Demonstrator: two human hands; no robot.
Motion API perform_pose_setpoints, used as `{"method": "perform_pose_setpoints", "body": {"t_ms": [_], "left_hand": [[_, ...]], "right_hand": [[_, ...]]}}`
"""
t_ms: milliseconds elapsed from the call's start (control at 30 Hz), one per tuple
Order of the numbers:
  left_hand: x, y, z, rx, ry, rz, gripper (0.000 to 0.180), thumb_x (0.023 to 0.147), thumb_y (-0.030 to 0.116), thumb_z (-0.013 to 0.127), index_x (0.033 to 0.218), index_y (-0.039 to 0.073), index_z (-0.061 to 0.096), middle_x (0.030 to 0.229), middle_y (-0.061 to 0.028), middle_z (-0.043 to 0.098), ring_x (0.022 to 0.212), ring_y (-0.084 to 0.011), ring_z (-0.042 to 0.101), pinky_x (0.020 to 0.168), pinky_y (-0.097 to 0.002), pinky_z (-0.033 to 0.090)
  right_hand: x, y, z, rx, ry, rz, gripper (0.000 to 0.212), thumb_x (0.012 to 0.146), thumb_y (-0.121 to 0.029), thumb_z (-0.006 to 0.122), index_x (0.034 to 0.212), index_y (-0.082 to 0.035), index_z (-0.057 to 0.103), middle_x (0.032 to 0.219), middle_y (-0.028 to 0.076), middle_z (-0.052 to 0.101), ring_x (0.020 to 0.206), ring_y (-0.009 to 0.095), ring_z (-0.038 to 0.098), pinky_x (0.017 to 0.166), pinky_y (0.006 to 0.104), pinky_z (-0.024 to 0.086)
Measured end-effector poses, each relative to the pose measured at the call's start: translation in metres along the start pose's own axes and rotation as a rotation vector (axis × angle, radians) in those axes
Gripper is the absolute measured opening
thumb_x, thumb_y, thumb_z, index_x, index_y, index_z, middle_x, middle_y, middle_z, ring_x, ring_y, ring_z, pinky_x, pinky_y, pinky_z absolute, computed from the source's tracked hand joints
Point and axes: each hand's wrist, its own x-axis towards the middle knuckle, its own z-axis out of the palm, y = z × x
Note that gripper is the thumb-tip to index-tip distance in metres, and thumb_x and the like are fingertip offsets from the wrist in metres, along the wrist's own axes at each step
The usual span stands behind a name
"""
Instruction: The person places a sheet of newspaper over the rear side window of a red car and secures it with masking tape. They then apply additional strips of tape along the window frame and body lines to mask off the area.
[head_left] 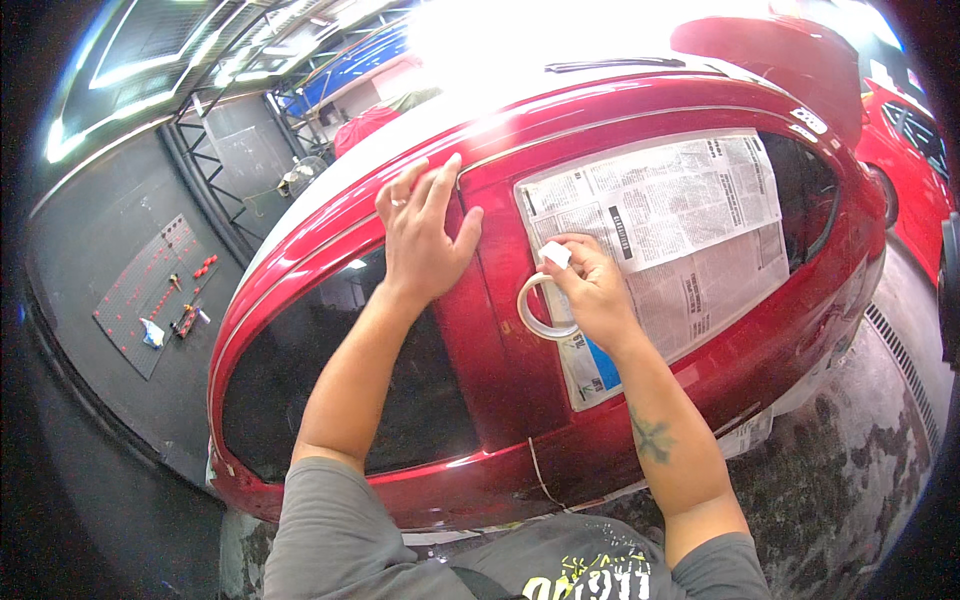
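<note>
A red car (500, 390) stands side-on before me, its dark window (300, 400) bare on the left. Sheets of newspaper (690, 200) cover most of the window on the right, overlapping one another. Near the roof edge, above the pillar between the windows, my left hand (427, 235) is spread open with nothing in it. My right hand (598, 290) pinches a roll of masking tape (534, 322) in front of the newspaper's left edge. A short pale end of tape (556, 254) shows by the right thumb.
A pegboard with small tools (160, 300) hangs on the dark wall at the left. Another red car (915, 170) stands at the far right. A floor drain grate (900, 370) runs along the wet-looking floor (830, 470). Bright light washes out the roof's far side.
</note>
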Motion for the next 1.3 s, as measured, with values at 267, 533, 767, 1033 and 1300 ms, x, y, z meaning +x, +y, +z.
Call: {"method": "perform_pose_setpoints", "body": {"t_ms": [267, 533, 767, 1033, 1300], "left_hand": [[0.016, -0.033, 0.000, 0.299, -0.039, 0.231, 0.052, 0.110, 0.058, 0.067, 0.157, 0.036, 0.074, 0.169, -0.0147, 0.054, 0.168, -0.0388, 0.029, 0.134, -0.0590, 0.017], [0.016, -0.041, -0.018, 0.320, -0.043, 0.305, 0.050, 0.108, 0.058, 0.072, 0.149, 0.029, 0.080, 0.171, -0.0172, 0.052, 0.170, -0.0413, 0.028, 0.135, -0.0612, 0.020], [0.032, 0.004, -0.037, -0.539, -0.195, 0.397, 0.039, 0.090, 0.012, 0.090, 0.128, 0.009, 0.084, 0.127, -0.0147, 0.077, 0.120, -0.0325, 0.074, 0.107, -0.0449, 0.059], [0.059, 0.020, -0.011, -0.678, -0.437, 0.284, 0.029, 0.094, 0.013, 0.086, 0.120, 0.000, 0.086, 0.102, -0.0156, 0.086, 0.087, -0.0220, 0.082, 0.086, -0.0387, 0.065], [0.110, 0.006, 0.016, -0.462, -0.502, 0.426, 0.013, 0.097, 0.013, 0.083, 0.107, 0.004, 0.083, 0.094, -0.0145, 0.080, 0.089, -0.0266, 0.075, 0.086, -0.0458, 0.061]], "right_hand": [[-0.002, -0.003, 0.001, -0.105, 0.021, -0.020, 0.023, 0.112, -0.017, 0.073, 0.120, 0.004, 0.080, 0.137, 0.008, 0.069, 0.108, 0.014, 0.071, 0.094, 0.0310, 0.059], [0.007, 0.004, -0.002, -0.055, 0.025, 0.052, 0.033, 0.115, -0.025, 0.075, 0.126, 0.006, 0.079, 0.132, 0.005, 0.069, 0.108, 0.012, 0.073, 0.094, 0.0283, 0.060], [0.006, -0.016, 0.007, -0.170, 0.067, 0.077, 0.038, 0.112, -0.032, 0.079, 0.109, 0.005, 0.086, 0.136, 0.010, 0.070, 0.117, 0.015, 0.069, 0.098, 0.0311, 0.055], [0.008, -0.022, 0.016, -0.292, 0.128, 0.037, 0.043, 0.111, -0.037, 0.080, 0.110, 0.005, 0.087, 0.126, 0.011, 0.077, 0.114, 0.014, 0.069, 0.096, 0.0317, 0.055], [0.014, -0.027, 0.016, -0.134, 0.147, 0.221, 0.041, 0.114, -0.040, 0.074, 0.120, 0.000, 0.083, 0.105, 0.005, 0.081, 0.092, 0.013, 0.074, 0.083, 0.0298, 0.053]]}}
